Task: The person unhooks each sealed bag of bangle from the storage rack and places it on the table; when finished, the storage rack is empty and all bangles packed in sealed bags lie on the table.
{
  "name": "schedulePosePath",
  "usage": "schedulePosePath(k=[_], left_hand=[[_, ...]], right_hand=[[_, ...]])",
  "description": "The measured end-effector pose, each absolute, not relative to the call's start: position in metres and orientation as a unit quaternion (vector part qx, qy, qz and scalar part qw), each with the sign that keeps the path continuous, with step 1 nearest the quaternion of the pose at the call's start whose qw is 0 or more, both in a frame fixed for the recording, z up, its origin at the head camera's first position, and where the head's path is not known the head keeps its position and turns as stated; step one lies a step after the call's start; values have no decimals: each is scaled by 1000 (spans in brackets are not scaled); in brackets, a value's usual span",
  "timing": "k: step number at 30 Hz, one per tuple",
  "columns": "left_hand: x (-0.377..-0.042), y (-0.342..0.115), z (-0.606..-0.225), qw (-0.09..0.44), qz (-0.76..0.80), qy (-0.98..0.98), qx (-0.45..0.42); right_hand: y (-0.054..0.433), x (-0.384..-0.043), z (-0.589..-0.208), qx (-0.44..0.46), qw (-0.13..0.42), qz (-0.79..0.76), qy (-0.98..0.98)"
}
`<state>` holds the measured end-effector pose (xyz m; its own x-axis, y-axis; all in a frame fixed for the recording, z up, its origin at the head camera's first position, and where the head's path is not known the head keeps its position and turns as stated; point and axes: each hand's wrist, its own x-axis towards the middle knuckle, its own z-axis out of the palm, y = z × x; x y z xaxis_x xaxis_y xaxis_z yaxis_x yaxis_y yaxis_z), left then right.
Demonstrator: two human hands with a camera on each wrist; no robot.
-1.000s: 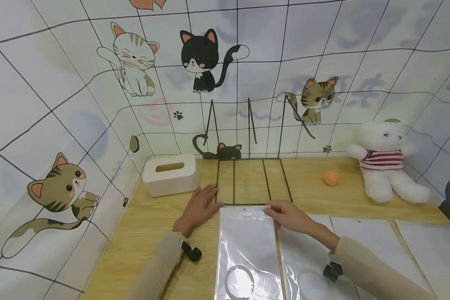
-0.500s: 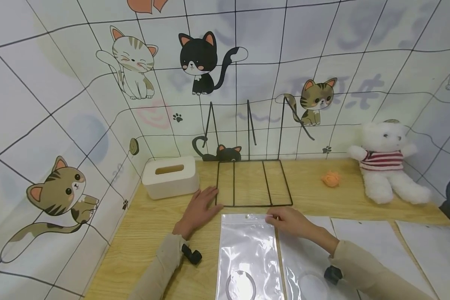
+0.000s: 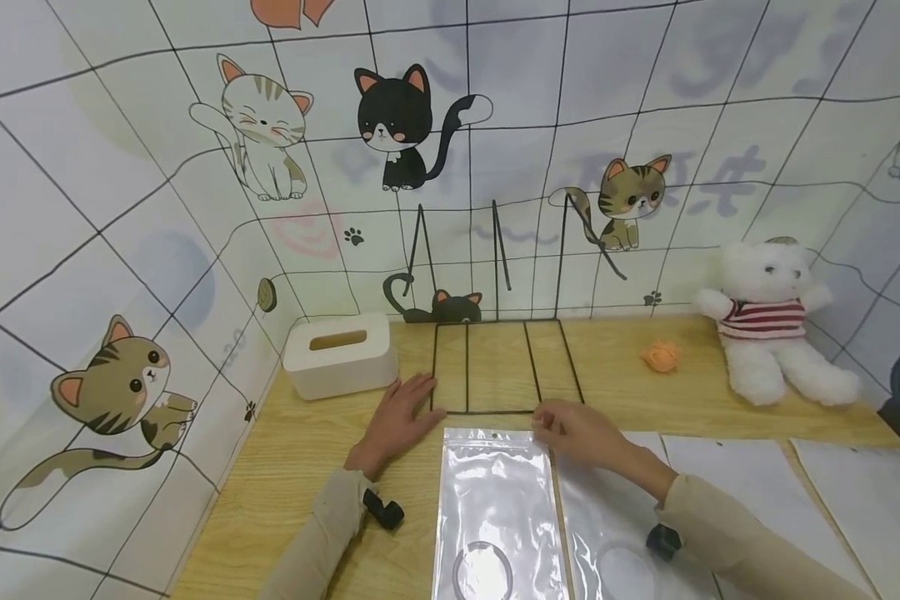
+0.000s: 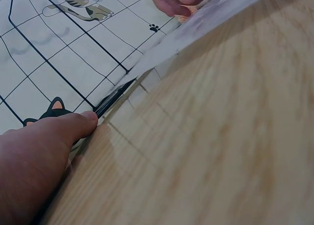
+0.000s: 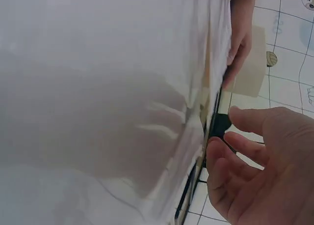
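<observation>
A black wire rack (image 3: 495,412) stands on the table, its base frame flat and its bent uprights rising at the back. My left hand (image 3: 401,421) rests spread at the rack's left near corner. In the left wrist view its thumb (image 4: 81,124) lies at the black rod. A clear, shiny zip bag (image 3: 491,500) with a ring-shaped thing inside lies just in front of the rack. Over the bag's top right corner is my right hand (image 3: 581,433). The right wrist view shows its thumb and loosely bent fingers apart, with nothing between them, beside the bag's edge.
More clear bags (image 3: 750,492) lie in a row to the right. Behind my left hand sits a white tissue box (image 3: 341,358). An orange ball-like thing (image 3: 661,356) and a white teddy bear (image 3: 765,325) are at the back right. Cat-printed cloth walls enclose the table.
The bag's top edge has come slightly nearer, away from the rack's front rod. My right hand has let go of its corner and shifted slightly. My left hand has stayed in place.
</observation>
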<state>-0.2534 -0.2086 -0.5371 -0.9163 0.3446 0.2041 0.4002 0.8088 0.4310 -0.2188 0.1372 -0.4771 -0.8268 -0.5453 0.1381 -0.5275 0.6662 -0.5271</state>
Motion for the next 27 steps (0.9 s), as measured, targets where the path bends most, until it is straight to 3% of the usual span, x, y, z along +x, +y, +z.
schedulePosePath(k=[8,13,20,27], left_hand=[[-252,-209,-536,52,-241,-949,-196],[-253,-210,-536,56,-241,-949,-197],[-252,-211,-538,63,-242,-947,-200],[-252,-213,-539,48,-242,-950,-192]], right_hand=[[149,-227,-465,-289,-47,-331,897],[160,-232,-461,-286,-94,-274,913],[171,-234,-466,-262,-47,-230,936],[176,-234,-471,-252,-37,-181,950]])
